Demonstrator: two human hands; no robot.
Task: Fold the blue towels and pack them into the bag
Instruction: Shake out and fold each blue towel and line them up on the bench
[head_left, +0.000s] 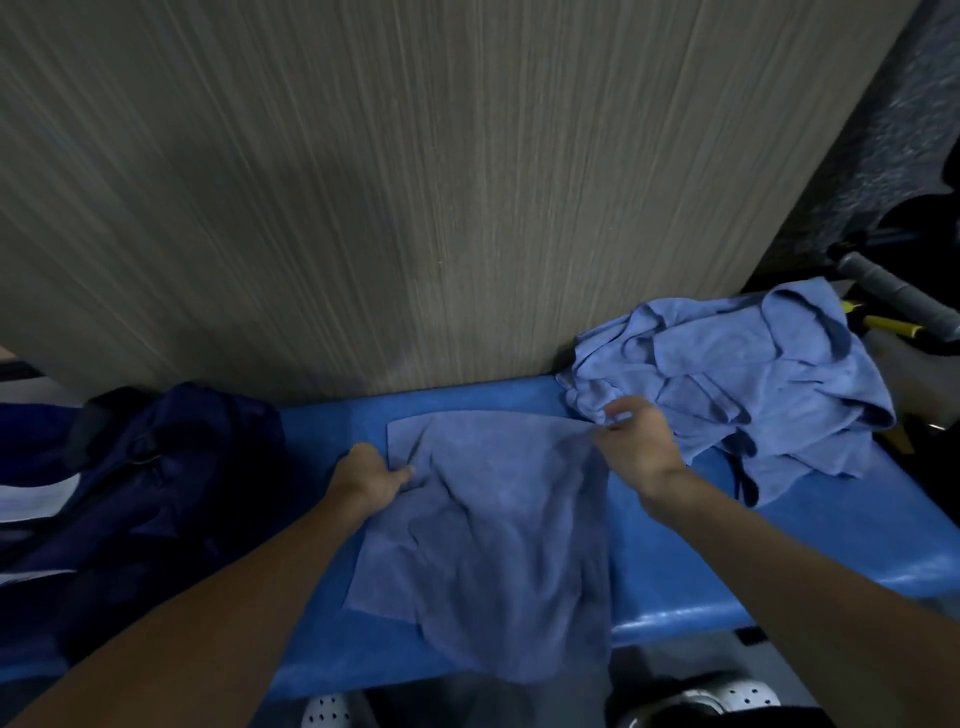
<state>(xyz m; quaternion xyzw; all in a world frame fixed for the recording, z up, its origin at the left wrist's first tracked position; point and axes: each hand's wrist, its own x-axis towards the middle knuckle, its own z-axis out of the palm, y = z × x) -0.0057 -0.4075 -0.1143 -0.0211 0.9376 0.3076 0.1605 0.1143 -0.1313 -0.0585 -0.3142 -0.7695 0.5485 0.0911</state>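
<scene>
One towel (488, 519) spread unfolded on the tabletop (670, 561); nothing visibly packed.
Left hand (371, 475) and right hand (631, 441) each pinch its upper edge; heap (737, 384) and bag (171, 467) await.

Dim and murky — soft motion blur, wide-angle bending at edges, shadows darkest at left.

bag (156, 483) dim, cut off left

2 bare forearms, no sleeves, white perforated clogs (727, 699) on feet
</scene>
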